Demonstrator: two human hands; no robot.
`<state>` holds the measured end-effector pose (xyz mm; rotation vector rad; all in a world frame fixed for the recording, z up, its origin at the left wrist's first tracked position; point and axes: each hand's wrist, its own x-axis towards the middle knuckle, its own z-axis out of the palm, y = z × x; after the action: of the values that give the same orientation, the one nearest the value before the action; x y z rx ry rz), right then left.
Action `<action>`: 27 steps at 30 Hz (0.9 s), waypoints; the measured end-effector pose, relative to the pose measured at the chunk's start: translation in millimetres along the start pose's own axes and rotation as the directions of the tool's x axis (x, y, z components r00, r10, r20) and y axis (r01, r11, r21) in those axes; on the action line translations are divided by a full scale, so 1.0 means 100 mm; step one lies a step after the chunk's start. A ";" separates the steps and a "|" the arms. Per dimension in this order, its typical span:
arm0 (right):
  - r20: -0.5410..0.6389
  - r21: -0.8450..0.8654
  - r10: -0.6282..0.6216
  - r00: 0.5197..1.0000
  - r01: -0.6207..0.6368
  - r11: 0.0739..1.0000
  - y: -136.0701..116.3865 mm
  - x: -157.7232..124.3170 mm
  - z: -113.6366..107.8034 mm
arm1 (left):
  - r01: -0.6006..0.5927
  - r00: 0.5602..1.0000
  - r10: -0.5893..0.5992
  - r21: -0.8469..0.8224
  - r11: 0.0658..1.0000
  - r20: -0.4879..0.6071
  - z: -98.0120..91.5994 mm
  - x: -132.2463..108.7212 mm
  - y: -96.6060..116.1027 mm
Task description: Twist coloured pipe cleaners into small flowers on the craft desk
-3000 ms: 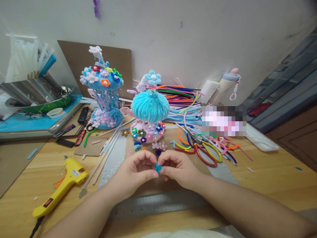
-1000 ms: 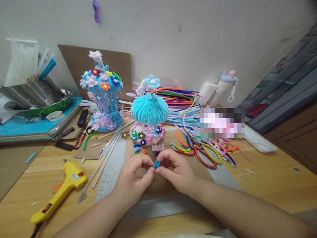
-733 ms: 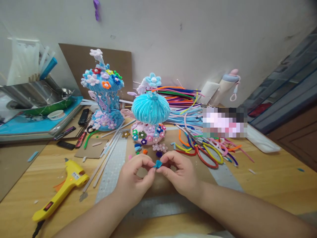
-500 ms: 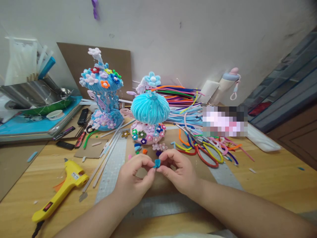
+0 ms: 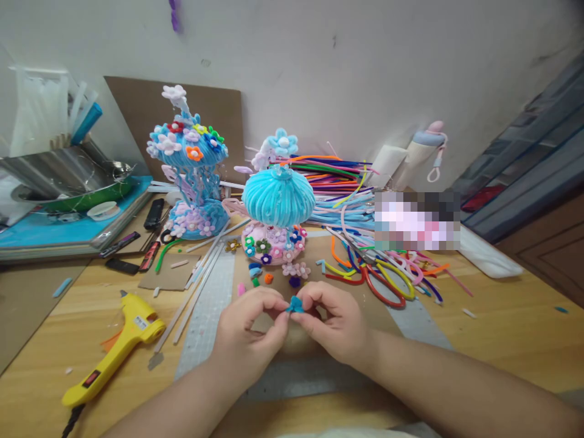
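Small blue pipe-cleaner flower (image 5: 294, 304) is pinched from both sides, held just above the desk (image 5: 502, 328) at centre, over the grey cutting mat (image 5: 205, 304). Left hand (image 5: 249, 331) is closed on its left edge by thumb and forefinger. Right hand (image 5: 335, 322) is closed on its right edge the same way. Just behind the hands, loose small flowers are scattered in front of the blue domed model (image 5: 278, 198). The taller flowered model (image 5: 189, 152) is set further back-left. Yellow glue gun (image 5: 116, 353) is laid well apart at left. Red-handled scissors (image 5: 378, 286) are laid near right, beside the pipe-cleaner pile (image 5: 347, 182).
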<state>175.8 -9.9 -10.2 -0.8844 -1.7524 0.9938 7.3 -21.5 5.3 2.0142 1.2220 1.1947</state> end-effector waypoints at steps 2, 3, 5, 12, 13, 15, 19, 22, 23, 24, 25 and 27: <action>0.016 0.064 0.024 1.000 -0.025 0.998 0.00 0.01 0.01 | -0.004 1.000 0.004 -0.001 1.000 -0.009 0.00 0.00 0.00; 0.022 0.082 0.034 0.999 -0.036 0.996 0.00 0.02 0.01 | -0.004 1.000 0.004 -0.002 1.000 -0.015 0.00 0.00 0.01; 0.024 0.071 0.038 0.999 -0.040 0.997 0.00 0.04 0.01 | -0.002 1.000 0.001 -0.006 1.000 -0.026 0.00 0.00 0.01; -0.008 -0.157 -0.064 0.998 0.062 0.986 -0.03 0.04 -0.03 | 0.021 0.999 -0.023 -0.036 0.999 -0.040 0.03 0.00 -0.02; -0.012 -0.176 -0.064 0.998 0.060 0.982 -0.04 0.03 -0.03 | 0.027 0.999 -0.029 -0.048 0.998 -0.042 0.03 0.00 -0.02; -0.025 -0.192 -0.037 0.999 0.031 0.981 -0.05 0.03 -0.03 | 0.028 0.999 -0.030 -0.075 0.997 -0.038 0.04 0.00 -0.01; -0.071 -0.211 -0.018 0.997 0.002 0.978 -0.06 0.04 -0.04 | 0.005 1.000 -0.004 -0.116 0.993 0.005 0.05 -0.02 0.01; -0.095 -0.262 -0.075 0.993 0.047 0.964 -0.06 0.04 -0.06 | -0.022 0.999 0.025 -0.138 0.990 0.020 0.05 -0.03 0.03; -0.096 -0.278 -0.093 0.991 0.063 0.958 -0.06 0.03 -0.06 | -0.030 0.999 0.034 -0.140 0.990 0.024 0.05 -0.03 0.03; -0.100 -0.293 -0.113 0.989 0.079 0.953 -0.06 0.03 -0.07 | -0.040 0.999 0.044 -0.140 0.989 0.026 0.05 -0.03 0.03; -0.105 -0.305 -0.132 0.986 0.094 0.948 -0.06 0.03 -0.07 | -0.049 0.998 0.053 -0.138 0.989 0.029 0.05 -0.02 0.03; -0.121 -0.319 -0.169 0.978 0.123 0.940 -0.05 0.03 -0.07 | -0.065 0.997 0.069 -0.137 0.988 0.028 0.05 -0.02 0.03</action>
<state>180.4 -8.1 -3.1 -0.9788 -1.8456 0.5487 12.3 -24.8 4.8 1.9796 1.0354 1.2371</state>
